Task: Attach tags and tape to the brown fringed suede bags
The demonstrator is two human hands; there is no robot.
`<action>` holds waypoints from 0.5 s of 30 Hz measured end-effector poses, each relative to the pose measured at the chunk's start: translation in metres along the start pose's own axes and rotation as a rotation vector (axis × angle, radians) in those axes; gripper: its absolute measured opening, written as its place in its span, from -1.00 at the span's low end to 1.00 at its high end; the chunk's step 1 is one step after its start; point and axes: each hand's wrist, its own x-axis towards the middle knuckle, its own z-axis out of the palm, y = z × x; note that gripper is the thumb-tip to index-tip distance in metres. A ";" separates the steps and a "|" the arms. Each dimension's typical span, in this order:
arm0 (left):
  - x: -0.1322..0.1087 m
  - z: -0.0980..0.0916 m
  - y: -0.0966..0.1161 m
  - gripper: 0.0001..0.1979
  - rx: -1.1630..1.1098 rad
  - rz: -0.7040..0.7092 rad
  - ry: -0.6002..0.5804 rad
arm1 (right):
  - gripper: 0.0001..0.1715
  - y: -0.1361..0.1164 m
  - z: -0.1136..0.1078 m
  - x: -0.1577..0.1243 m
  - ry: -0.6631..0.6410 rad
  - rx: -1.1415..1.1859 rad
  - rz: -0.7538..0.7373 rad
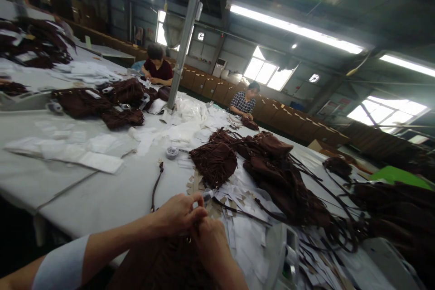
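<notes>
Both hands meet over a dark brown fringed bag (163, 263) at the table's near edge. My left hand (178, 213) has thumb and fingers pinched together above the bag's top; what lies between them is too small to tell. Right against it, my right hand (212, 238) is closed at the bag's upper edge, its fingertips partly hidden. A small metal ring (188, 239) shows on the bag beside that hand. A bit of clear plastic (207, 195) sticks out just beyond my left fingertips. A thin brown strap (157, 186) with a metal clip lies left of the hands.
Several brown fringed bags (217, 161) are heaped ahead and to the right, among paper scraps (234, 231). A grey plastic bin (282, 253) stands at near right. A tape roll (172, 152) and white paper sheets (98, 161) lie leftward. A metal post (186, 36) rises midtable; two people work beyond.
</notes>
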 end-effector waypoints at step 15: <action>0.021 0.031 -0.012 -0.39 -0.774 -0.335 0.387 | -0.75 -0.005 0.022 -0.020 0.192 0.195 0.188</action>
